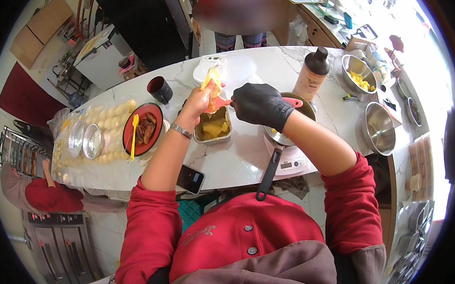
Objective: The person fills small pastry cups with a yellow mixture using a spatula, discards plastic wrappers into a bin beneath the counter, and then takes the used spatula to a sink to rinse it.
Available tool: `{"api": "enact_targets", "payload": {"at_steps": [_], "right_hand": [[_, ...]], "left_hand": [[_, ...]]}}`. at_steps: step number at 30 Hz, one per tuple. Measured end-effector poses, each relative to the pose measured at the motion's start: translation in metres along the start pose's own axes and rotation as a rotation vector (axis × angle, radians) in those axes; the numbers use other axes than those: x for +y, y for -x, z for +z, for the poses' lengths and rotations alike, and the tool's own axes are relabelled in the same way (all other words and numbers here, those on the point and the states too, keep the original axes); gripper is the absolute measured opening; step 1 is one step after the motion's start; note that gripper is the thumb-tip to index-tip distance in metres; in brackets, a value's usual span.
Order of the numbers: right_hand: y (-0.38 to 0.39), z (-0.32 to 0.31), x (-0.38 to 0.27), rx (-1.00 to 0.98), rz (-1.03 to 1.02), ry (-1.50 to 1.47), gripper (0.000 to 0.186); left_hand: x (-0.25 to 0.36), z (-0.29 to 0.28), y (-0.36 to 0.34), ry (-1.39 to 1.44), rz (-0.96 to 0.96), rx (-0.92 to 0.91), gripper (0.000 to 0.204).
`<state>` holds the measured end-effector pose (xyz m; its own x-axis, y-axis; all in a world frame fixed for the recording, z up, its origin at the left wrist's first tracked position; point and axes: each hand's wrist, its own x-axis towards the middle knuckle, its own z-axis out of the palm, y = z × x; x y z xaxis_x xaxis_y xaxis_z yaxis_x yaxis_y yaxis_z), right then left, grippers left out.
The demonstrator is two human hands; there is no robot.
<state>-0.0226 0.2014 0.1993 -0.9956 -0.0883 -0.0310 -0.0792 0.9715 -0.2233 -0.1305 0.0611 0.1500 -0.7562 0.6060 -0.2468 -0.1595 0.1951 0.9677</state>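
Observation:
My bare left hand (198,102), with a watch at the wrist, is closed on a crumpled yellow wrapper (209,80). In my black-gloved right hand (259,105) is a red-pink spatula (216,105), its blade against the wrapper. Below them stands a square metal container (212,140) with a soft yellow mass (212,127) inside. To the right, a saucepan (271,174) with a black handle sits on a white kitchen scale (293,165), partly hidden by my right forearm. A red-pink end with a hole (292,101) shows over the pan; whether it belongs to the spatula I cannot tell.
A brown bottle (311,75), a bowl of yellow pieces (359,74) and a steel bowl (380,128) stand right. Leftward are a dark cup (160,90), a red-black plate (143,128) and covered dough balls (110,119). A phone (190,179) lies at the edge. Two people are nearby.

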Motion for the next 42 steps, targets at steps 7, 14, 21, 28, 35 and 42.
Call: {"api": "enact_targets", "payload": {"at_steps": [7, 14, 21, 28, 35, 42], "right_hand": [[-0.004, 0.011, -0.006, 0.038, -0.041, 0.036, 0.02], [-0.008, 0.025, 0.012, -0.059, -0.006, -0.089, 0.022], [-0.01, 0.017, 0.023, -0.111, 0.024, -0.175, 0.029], [0.004, 0.011, -0.016, 0.139, -0.091, 0.08, 0.013], [0.006, 0.013, -0.002, 0.092, -0.001, -0.003, 0.021], [0.003, 0.009, 0.04, -0.109, 0.031, -0.511, 0.028]], "left_hand": [[-0.01, 0.005, 0.01, 0.161, -0.056, 0.076, 0.051], [-0.022, -0.021, 0.003, 0.0, 0.0, -0.074, 0.047], [-0.041, -0.041, 0.003, 0.058, -0.016, -0.048, 0.034], [-0.046, -0.04, -0.003, -0.353, 0.08, 0.104, 0.038], [-0.033, -0.043, 0.014, -0.098, 0.044, 0.004, 0.036], [-0.032, -0.055, 0.036, -0.01, 0.258, -0.076, 0.033]]}}
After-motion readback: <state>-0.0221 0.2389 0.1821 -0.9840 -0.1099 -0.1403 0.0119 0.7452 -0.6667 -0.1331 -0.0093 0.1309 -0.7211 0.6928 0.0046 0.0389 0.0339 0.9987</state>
